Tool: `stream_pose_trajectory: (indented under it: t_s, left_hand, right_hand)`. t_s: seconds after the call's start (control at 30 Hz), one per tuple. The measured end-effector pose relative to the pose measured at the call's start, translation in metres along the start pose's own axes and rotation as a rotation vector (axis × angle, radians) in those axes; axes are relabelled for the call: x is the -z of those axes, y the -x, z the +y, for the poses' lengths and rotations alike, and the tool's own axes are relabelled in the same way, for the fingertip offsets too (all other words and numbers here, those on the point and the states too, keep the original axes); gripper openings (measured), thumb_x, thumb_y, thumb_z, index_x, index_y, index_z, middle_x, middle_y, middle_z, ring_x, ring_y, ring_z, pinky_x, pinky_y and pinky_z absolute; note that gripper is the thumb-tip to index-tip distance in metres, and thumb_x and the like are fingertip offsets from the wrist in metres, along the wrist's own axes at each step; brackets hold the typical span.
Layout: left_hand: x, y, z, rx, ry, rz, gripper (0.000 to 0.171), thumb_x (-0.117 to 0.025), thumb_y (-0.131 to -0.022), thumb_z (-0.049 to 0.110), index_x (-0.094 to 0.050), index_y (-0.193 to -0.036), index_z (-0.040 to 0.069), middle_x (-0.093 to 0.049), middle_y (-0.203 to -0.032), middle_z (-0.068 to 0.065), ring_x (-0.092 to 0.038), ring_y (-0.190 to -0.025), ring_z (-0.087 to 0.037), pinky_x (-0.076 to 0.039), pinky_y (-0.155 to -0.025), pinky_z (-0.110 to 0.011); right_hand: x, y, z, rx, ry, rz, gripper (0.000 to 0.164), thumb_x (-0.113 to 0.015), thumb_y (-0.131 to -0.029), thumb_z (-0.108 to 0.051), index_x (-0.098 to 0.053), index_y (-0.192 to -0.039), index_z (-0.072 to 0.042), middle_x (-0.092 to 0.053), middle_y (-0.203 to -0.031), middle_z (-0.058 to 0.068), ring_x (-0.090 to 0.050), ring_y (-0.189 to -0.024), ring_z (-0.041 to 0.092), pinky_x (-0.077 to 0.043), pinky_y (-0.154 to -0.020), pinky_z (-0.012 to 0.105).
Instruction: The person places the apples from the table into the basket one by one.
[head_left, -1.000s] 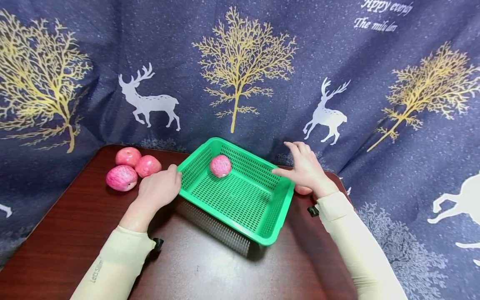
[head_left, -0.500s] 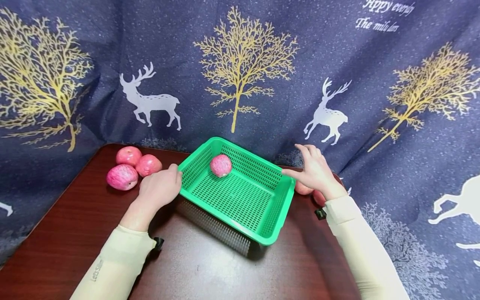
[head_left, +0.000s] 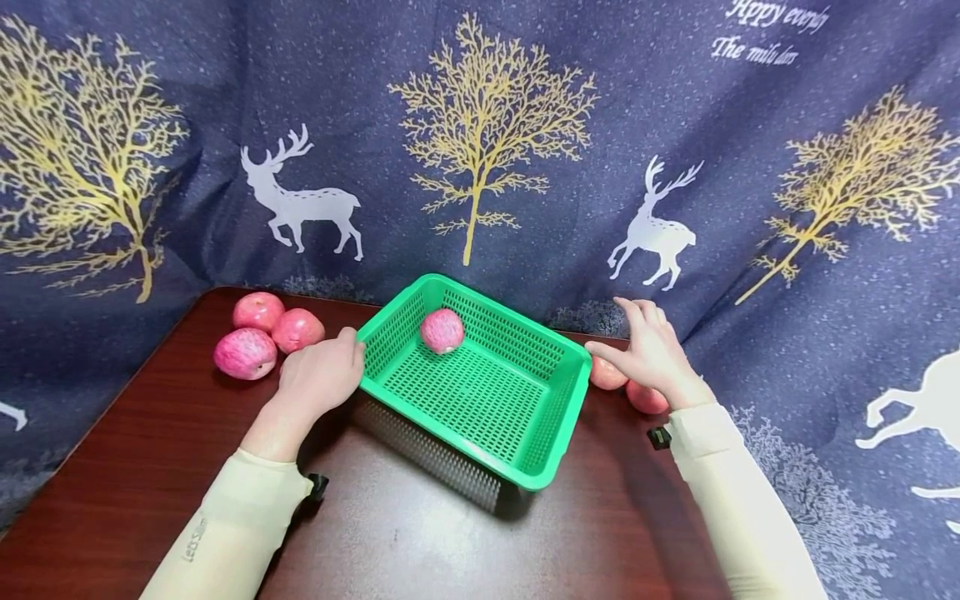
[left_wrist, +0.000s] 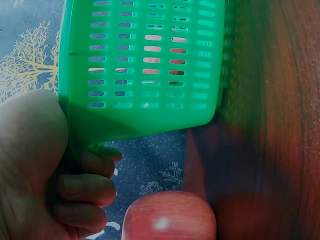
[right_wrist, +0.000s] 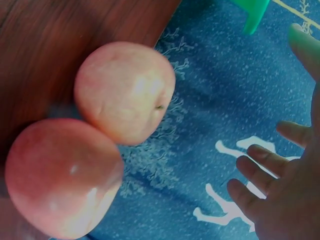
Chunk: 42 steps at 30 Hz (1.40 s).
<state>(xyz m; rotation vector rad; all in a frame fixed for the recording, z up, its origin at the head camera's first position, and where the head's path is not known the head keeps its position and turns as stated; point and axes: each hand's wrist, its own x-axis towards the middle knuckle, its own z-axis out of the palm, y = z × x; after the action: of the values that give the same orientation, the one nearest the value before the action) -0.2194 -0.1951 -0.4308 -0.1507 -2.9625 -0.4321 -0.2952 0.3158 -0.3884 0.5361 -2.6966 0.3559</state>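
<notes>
A green plastic basket (head_left: 461, 396) with slotted walls stands tilted on the table, one pink-red apple (head_left: 442, 331) inside near its back left corner. My left hand (head_left: 318, 375) grips the basket's left rim; in the left wrist view its fingers (left_wrist: 87, 190) curl beneath the edge. Beyond the basket's right end, my right hand (head_left: 654, 354) hovers with fingers spread and holds nothing. Below it lie two apples, a paler one (head_left: 608, 374) by the basket and a redder one (head_left: 647, 398). The right wrist view has the pale apple (right_wrist: 125, 92) and red apple (right_wrist: 65, 177) touching.
Three more apples (head_left: 245, 354) are clustered at the table's back left, beside my left hand. A dark blue cloth (head_left: 525, 208) printed with trees and deer hangs behind the brown wooden table (head_left: 450, 550).
My right hand has moved right and slightly down, away from the basket's right rim, uncovering the two apples there. My left hand and the basket stay in place.
</notes>
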Motion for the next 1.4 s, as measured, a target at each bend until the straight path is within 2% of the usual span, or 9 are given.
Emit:
stream_pose_trajectory:
  t_s: [0.57,0.87,1.17,1.4]
  left_hand:
    - [-0.001,0.000,-0.001,-0.002,0.002,0.011,0.028,-0.038,-0.103,0.033,-0.046,-0.097,0.008,-0.061,-0.076,-0.017,-0.058,-0.059,-0.038,-0.041,-0.045,-0.050]
    - [0.000,0.000,0.000,0.000,0.000,0.001,0.028,-0.038,-0.103,0.033,-0.046,-0.098,0.007,-0.060,-0.076,-0.017,-0.059,-0.060,-0.038,-0.040,-0.044,-0.050]
    - [-0.002,0.000,0.000,0.002,-0.002,0.006,0.028,-0.038,-0.103,0.034,-0.047,-0.097,0.008,-0.061,-0.076,-0.017,-0.059,-0.060,-0.038,-0.041,-0.045,-0.050]
    - [-0.002,0.000,-0.001,0.004,-0.003,-0.001,0.028,-0.038,-0.103,0.034,-0.046,-0.097,0.008,-0.060,-0.075,-0.017,-0.059,-0.060,-0.038,-0.041,-0.045,-0.050]
  right_hand:
    - [-0.005,0.017,0.027,-0.095,0.031,-0.003,0.096,-0.074,-0.075,-0.065,-0.040,-0.146,-0.010,-0.044,-0.132,0.020,-0.040,-0.118,0.042,-0.032,-0.095,0.060]
    - [-0.009,0.025,0.039,-0.124,0.064,0.003,0.098,-0.069,-0.075,-0.071,-0.040,-0.147,-0.011,-0.046,-0.132,0.020,-0.041,-0.117,0.043,-0.033,-0.093,0.061]
    - [-0.010,0.035,0.045,-0.136,0.065,-0.005,0.094,-0.074,-0.076,-0.063,-0.041,-0.145,-0.008,-0.046,-0.130,0.022,-0.042,-0.115,0.045,-0.033,-0.092,0.062]
    - [-0.012,0.041,0.050,-0.162,0.072,-0.027,0.092,-0.072,-0.077,-0.064,-0.042,-0.144,-0.010,-0.047,-0.130,0.022,-0.042,-0.113,0.045,-0.034,-0.092,0.063]
